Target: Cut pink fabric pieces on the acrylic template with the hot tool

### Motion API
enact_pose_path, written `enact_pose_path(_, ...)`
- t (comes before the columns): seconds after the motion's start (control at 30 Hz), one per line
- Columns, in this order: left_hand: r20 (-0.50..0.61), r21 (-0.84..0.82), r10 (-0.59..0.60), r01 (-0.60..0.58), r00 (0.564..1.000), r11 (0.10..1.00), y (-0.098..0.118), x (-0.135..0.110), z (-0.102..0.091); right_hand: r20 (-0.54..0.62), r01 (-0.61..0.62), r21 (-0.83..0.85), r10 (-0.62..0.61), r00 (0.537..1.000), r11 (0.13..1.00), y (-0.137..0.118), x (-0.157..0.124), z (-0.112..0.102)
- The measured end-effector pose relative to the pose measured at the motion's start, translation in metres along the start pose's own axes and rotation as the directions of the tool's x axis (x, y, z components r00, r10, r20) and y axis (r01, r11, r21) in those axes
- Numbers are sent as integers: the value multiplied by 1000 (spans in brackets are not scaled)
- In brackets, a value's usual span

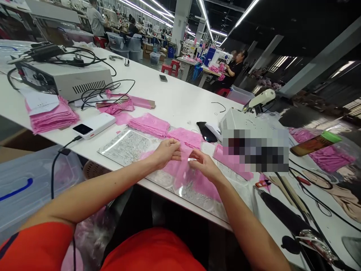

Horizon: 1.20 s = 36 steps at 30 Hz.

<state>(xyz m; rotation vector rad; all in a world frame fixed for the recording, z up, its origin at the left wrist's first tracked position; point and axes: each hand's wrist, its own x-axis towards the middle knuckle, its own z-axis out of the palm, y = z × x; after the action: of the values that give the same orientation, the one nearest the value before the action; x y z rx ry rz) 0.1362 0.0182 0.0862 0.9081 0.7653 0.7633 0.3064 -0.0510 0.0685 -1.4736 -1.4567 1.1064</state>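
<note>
Readable words or numbers: none.
Blue bin (171,52), 12 o'clock, far back: a white triangular sign, any lettering too small.
Paper slip (42,101), 9 o'clock, on the pink stack (53,120): faint marks, illegible.
Left machine box (81,79), between 9 and 10 o'clock: front-panel markings unreadable.
Right machine box (239,122), 3 o'clock: front partly hidden by pixelation.

Head view, facing forward, downward — tabletop (183,99) close below
</note>
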Motion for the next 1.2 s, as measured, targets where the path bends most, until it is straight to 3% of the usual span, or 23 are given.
enact_pose_path(0.07,16,-31,19,-19,1000,999,4,3,6,27,28,84,-30,999,996,1,10,1)
enact_pose_path(0.1,7,-45,35,-35,999,998,6,6,6,-14,30,68,-29,999,997,2,13,2)
enact_pose_path(0.2,-77,-76,77,-83,994,994,6,11,-4,-284,20,-157,-65,957,987,3,9,5)
enact_pose_path(0.27,-144,-85,83,-96,986,992,3,11,-18,-343,42,-315,-155,927,948,5,-5,9)
enact_pose_path(0.43,-245,-110,77,-106,967,988,-14,2,-48,-101,138,-526,-223,970,839,11,-40,28)
enact_pose_path(0.8,-279,-158,59,-107,958,982,-20,-1,-55,46,131,-714,-142,989,687,9,-38,59)
enact_pose_path(0.9,-293,-159,37,-87,956,984,-18,5,-62,35,125,-649,-135,990,750,8,-31,47)
enact_pose_path(1.0,-309,-155,27,-78,951,985,-9,18,-65,2,89,-521,-104,995,849,2,-10,21)
enact_pose_path(1.07,-315,-150,38,-89,948,985,1,28,-65,-11,71,-494,-88,996,867,-6,10,2)
enact_pose_path(1.2,-308,-123,104,-148,946,981,16,31,-62,-101,180,-528,-272,957,830,-18,36,-21)
